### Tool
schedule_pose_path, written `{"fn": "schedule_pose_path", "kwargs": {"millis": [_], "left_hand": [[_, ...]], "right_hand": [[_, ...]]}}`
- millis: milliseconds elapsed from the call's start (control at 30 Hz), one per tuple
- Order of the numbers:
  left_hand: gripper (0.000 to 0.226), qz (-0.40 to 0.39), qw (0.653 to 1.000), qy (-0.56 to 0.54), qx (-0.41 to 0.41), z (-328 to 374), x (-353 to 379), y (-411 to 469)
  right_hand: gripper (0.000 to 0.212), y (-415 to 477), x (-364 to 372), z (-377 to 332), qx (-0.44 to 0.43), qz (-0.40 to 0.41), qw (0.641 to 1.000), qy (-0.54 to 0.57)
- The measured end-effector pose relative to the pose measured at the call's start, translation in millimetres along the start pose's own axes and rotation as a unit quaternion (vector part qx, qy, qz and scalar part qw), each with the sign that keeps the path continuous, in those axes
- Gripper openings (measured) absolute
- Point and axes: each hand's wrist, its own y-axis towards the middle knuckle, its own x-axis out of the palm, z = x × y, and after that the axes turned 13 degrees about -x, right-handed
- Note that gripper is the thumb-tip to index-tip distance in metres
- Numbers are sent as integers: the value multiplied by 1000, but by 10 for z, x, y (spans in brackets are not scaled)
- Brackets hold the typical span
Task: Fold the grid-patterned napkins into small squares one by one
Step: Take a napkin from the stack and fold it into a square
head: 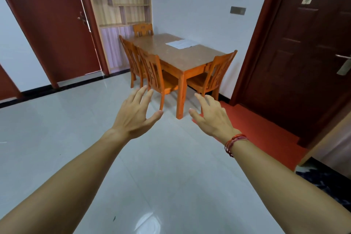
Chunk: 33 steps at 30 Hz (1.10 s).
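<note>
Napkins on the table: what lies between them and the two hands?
Head view: glossy floor tiles, then a wooden chair and bare table top separate the left hand and right hand from the napkins.

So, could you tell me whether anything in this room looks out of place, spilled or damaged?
Nothing much stands out. The pale flat napkins lie on the orange-brown wooden table, and the wooden chairs stand upright around it. Only a small dark speck marks the glossy pale tiled floor.
</note>
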Motion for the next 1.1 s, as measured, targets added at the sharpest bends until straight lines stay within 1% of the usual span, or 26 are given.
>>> {"fn": "schedule_pose_path", "kwargs": {"millis": [167, 367, 600, 800, 1100], "left_hand": [[85, -5, 1000, 5, -14, -46, 261, 772], [85, -14, 1000, 9, -11, -231, 638, 1629], [81, -20, 1000, -1, 2, -713, 1179, 2757], [84, -28, 1000, 7, 3, -1217, 1578, 3907], [87, -46, 999, -10, -10, -1519, 2143, 5233]], "right_hand": [[62, 686, 173, 381, 5, -6, 1000, 7], [63, 1475, 475, 766, 13, -21, 1000, 10], [60, 2657, 1034, 976, 20, -38, 999, 13], [61, 3787, 1397, 1144, 25, -25, 999, 5], [63, 5047, 1869, 1725, 44, -42, 998, -5]]}}
